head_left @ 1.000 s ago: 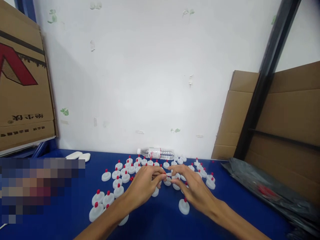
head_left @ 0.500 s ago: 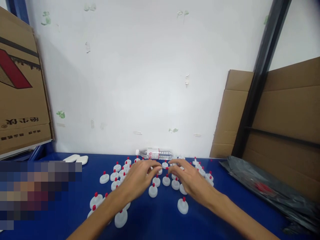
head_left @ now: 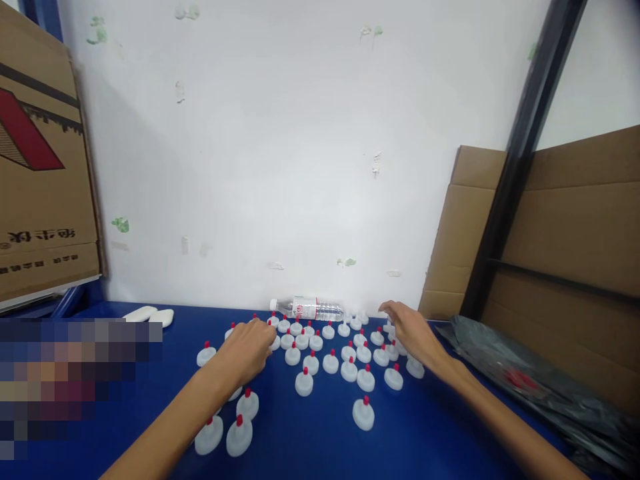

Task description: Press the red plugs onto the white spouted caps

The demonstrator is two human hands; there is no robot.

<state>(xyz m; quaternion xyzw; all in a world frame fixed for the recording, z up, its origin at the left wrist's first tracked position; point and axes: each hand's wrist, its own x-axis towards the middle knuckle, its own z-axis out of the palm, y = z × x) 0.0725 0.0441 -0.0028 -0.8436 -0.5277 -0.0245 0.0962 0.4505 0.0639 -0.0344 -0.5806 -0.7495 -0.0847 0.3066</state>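
Several white round plastic caps with red tips (head_left: 304,383) stand spread over the blue table. My left hand (head_left: 253,347) is low among the caps on the left side, its fingers curled together and pointing away from me. What those fingers hold, if anything, is hidden behind the hand. On the right, my right hand (head_left: 407,330) reaches over the back of the cap group, fingers loosely bent and apart, with no object visible in them. Just below its fingers are white caps, one without a red tip (head_left: 390,328).
A clear plastic bottle (head_left: 316,309) lies against the white wall, with several untipped white caps (head_left: 356,323) beside it. Two white oval pieces (head_left: 161,318) lie back left. A grey plastic bag (head_left: 493,360) and cardboard (head_left: 575,220) occupy the right; a large box (head_left: 45,200) stands left.
My hands have separated from the middle. The left moved left and down to the caps, and the right moved right towards the back caps.
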